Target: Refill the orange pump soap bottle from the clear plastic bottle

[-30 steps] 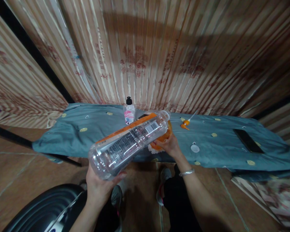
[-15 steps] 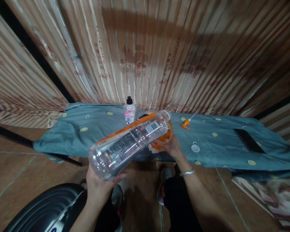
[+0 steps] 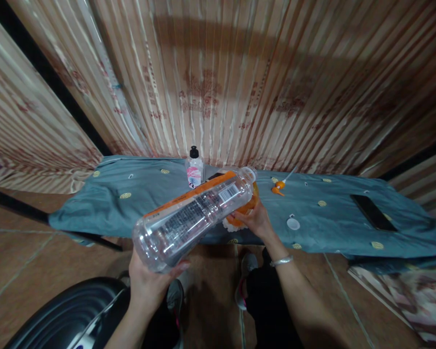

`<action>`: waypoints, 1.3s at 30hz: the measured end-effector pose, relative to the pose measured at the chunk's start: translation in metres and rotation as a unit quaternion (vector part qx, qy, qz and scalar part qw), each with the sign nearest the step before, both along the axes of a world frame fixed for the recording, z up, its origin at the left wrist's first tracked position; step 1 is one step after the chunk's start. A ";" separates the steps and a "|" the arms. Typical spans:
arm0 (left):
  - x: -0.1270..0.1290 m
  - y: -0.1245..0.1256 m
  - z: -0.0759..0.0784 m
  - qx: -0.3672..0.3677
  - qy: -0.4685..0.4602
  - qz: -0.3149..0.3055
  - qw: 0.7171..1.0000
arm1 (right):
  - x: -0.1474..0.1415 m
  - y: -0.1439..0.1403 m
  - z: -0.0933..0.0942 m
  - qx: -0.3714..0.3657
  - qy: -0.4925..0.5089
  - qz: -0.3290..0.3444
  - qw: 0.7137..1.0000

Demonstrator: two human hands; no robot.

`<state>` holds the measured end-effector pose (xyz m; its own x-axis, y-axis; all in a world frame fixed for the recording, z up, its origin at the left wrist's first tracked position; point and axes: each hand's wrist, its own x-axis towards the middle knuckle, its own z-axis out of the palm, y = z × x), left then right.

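Head view: left hand point(image 3: 148, 283), fingers clenched round the base of a large clear bottle point(image 3: 194, 215), tilted, its open mouth over an orange container point(image 3: 244, 209). Right hand point(image 3: 256, 220) grips that container, fingers wrapped on it, above the front edge of the blue-clothed surface point(image 3: 131, 208). Small pink-labelled bottle point(image 3: 194, 169) upright behind; white cap point(image 3: 293, 223) and orange nozzle point(image 3: 278, 187) lie nearby.

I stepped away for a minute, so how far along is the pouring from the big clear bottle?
Done: the white cap and orange pump top lie off on the blue cloth. In hand: the left hand tilts the clear bottle neck-down at the orange container, steadied by the right hand. The bottle looks nearly empty; any flow is not visible. Left: recapping; the small pink-labelled bottle stands untouched.
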<state>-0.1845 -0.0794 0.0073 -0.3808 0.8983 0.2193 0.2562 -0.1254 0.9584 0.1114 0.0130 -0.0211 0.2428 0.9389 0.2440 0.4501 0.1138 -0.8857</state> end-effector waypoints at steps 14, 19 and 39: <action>-0.004 -0.001 0.002 0.007 -0.002 -0.045 0.999 | 0.005 0.000 -0.004 -0.015 -0.001 0.023 1.000; -0.004 0.000 0.001 -0.001 -0.017 -0.046 0.999 | 0.004 -0.003 0.003 -0.010 0.004 0.042 0.999; 0.010 -0.002 0.018 -0.006 -0.040 -0.022 0.999 | 0.003 0.003 -0.008 -0.003 0.002 0.009 1.000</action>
